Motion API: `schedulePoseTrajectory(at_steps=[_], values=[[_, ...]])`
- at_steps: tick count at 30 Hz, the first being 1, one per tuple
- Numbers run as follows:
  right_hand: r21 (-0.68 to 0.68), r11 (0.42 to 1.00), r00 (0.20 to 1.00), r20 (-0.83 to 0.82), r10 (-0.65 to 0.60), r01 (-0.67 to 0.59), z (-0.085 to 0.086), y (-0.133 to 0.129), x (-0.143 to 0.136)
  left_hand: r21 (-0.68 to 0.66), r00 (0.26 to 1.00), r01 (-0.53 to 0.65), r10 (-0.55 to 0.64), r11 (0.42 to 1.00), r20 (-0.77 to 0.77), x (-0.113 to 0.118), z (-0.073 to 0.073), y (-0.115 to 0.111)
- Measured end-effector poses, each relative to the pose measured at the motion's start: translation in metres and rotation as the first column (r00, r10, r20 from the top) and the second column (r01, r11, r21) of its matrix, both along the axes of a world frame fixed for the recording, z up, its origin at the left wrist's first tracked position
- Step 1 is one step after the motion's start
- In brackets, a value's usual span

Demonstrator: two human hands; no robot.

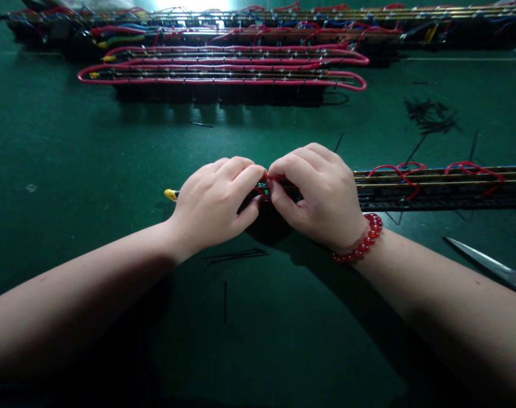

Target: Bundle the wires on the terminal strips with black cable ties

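Note:
A long black strip assembly (436, 190) with brass rails and red wire loops runs rightward from under both hands. My left hand (219, 198) covers its left part, fingers bent and closed around something I cannot make out. A yellow tip (170, 195) sticks out on the left of that hand. Beside it, my right hand (315, 192) pinches at the same spot, thumb and forefinger together, with a red bead bracelet (365, 245) at the wrist. Between the fingertips a bit of red wire and green shows; the rest is hidden.
Scissors (491, 263) lie at the right on the green table (92, 141). Black ties (430, 116) are heaped at the upper right, and a few loose ties (236, 256) lie below the hands. Behind stand more strips with red cables (224, 82).

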State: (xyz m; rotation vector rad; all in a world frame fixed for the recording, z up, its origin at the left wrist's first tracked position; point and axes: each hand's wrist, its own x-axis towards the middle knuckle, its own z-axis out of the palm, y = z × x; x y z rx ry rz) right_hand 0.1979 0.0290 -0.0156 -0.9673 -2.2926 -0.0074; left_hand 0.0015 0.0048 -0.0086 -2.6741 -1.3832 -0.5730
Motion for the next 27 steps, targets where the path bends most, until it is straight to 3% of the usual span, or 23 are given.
schedulePoseTrajectory(at_steps=[15,27], values=[[-0.021,1.0,1.0,0.015,-0.004,0.005,0.0016,-0.0005,-0.0005,-0.077,0.999,-0.029,0.031,0.997,0.021,0.0013,0.0043,-0.0012],[-0.031,0.999,1.0,0.009,-0.009,0.009,0.0015,-0.0008,-0.0007,-0.014,1.0,-0.01,0.009,1.0,-0.016,0.0002,0.0014,-0.0008]])
